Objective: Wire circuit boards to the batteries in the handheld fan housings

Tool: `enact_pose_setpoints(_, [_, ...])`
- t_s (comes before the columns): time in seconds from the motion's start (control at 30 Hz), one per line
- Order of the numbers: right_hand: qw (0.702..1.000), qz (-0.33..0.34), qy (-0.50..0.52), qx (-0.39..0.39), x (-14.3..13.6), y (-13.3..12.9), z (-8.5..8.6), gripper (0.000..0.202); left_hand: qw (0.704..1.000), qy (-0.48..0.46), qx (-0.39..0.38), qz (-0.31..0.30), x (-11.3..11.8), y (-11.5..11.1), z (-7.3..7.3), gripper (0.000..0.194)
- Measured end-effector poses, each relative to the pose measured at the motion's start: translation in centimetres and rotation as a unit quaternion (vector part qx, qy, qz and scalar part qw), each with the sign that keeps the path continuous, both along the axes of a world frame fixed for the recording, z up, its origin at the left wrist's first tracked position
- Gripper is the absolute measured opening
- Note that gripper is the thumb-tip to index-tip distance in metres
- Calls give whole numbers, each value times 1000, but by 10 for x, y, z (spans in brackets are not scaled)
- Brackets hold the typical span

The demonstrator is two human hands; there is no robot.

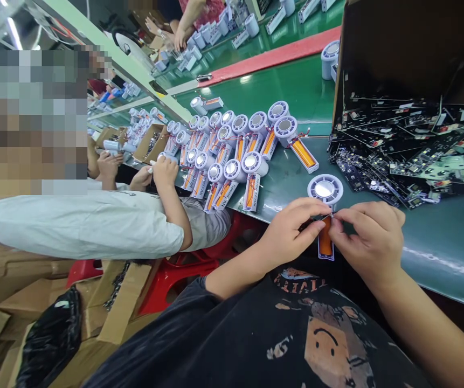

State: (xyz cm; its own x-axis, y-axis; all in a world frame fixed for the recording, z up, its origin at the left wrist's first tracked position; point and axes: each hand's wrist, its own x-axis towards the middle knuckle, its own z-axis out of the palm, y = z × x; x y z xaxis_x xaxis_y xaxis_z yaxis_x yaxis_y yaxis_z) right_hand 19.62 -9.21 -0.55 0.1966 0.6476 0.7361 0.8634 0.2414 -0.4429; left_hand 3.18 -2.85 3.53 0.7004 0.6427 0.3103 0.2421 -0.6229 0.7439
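Observation:
A small white fan unit (pixel 325 189) with a round silver-centred head and an orange battery in its handle lies at the near edge of the green table (pixel 450 237). My left hand (pixel 288 229) and my right hand (pixel 367 237) meet over the handle, fingertips pinching thin wires near the head. The handle's orange lower end (pixel 325 245) shows between the two hands. Both hands rest close to my chest.
Rows of the same fan units (pixel 232 151) lie to the left on the table. A heap of black circuit boards (pixel 409 145) spills from a cardboard box at the right. A person in a white shirt (pixel 94 221) works at my left; other hands (pixel 181 35) work far back.

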Motion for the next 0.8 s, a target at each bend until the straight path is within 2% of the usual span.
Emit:
enact_pose_setpoints(0.33, [999, 44, 12, 8, 4, 0, 3, 9, 998, 11, 46, -35, -2, 8, 7, 21])
enact_pose_setpoints(0.43, [999, 51, 10, 6, 4, 1, 2, 8, 1000, 9, 18, -20, -2, 6, 4, 20])
enact_pose_setpoints(0.53, [999, 43, 8, -6, 3, 2, 1, 9, 999, -12, -46, 12, -1, 3, -2, 19])
enact_pose_setpoints(0.63, [999, 37, 14, -15, 1, 2, -1, 8, 995, -25, -91, 17, -1, 1, -6, 20])
enact_pose_setpoints(0.8, [1000, 28, 6, -12, 1, 1, -2, 6, 998, -15, -55, 7, -1, 2, -2, 20])
